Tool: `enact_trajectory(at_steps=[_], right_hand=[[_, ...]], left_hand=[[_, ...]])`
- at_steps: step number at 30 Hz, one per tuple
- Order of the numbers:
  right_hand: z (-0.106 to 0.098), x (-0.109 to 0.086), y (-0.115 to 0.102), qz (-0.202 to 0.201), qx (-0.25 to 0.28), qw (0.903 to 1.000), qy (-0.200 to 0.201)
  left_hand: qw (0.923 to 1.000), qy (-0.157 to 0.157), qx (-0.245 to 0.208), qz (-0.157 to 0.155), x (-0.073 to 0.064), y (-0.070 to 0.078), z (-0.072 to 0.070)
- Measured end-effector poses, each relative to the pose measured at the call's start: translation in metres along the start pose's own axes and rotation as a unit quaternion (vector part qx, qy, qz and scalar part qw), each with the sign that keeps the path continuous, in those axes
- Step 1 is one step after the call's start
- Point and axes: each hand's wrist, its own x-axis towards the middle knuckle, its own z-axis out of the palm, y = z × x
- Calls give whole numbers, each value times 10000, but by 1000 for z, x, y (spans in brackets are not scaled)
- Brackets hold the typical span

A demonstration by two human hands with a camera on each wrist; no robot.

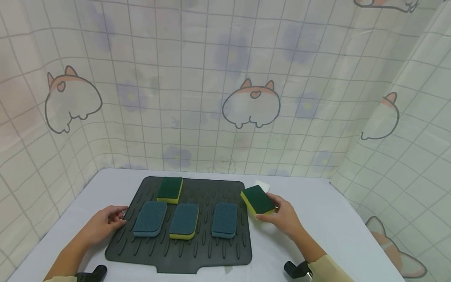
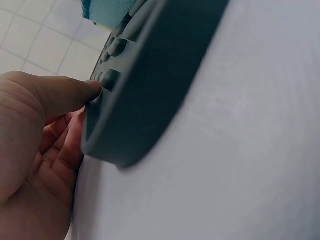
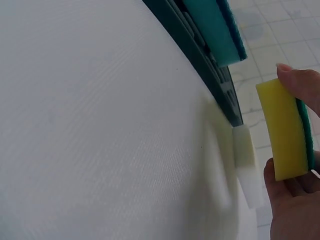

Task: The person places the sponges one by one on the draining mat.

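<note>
My right hand (image 1: 287, 220) holds a yellow sponge (image 1: 258, 199) with a dark green scouring side, thumb on one edge and fingers on the other. In the right wrist view this sponge (image 3: 286, 132) is up off the white table. My left hand (image 2: 47, 110) pinches the left edge of a dark grey ridged drying mat (image 1: 176, 258), thumb on its rim and fingers curled by its side. On the mat lie a green-topped yellow sponge (image 1: 170, 188) at the back, a blue sponge (image 1: 150, 219), a blue-topped yellow sponge (image 1: 184, 220) and another blue sponge (image 1: 224, 219).
A white block (image 3: 245, 162) lies on the table beyond the mat's right edge, partly behind the held sponge in the head view. The white table (image 1: 317, 207) meets a curtain (image 1: 197, 145) with a grid print at the back and sides.
</note>
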Motion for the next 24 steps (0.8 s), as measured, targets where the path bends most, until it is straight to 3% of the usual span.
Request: enact_trajectory(at_steps=[24], right_hand=[[10, 10, -22, -136, 118, 9997, -172]], left_hand=[[9998, -82, -119, -95, -1, 2, -1]])
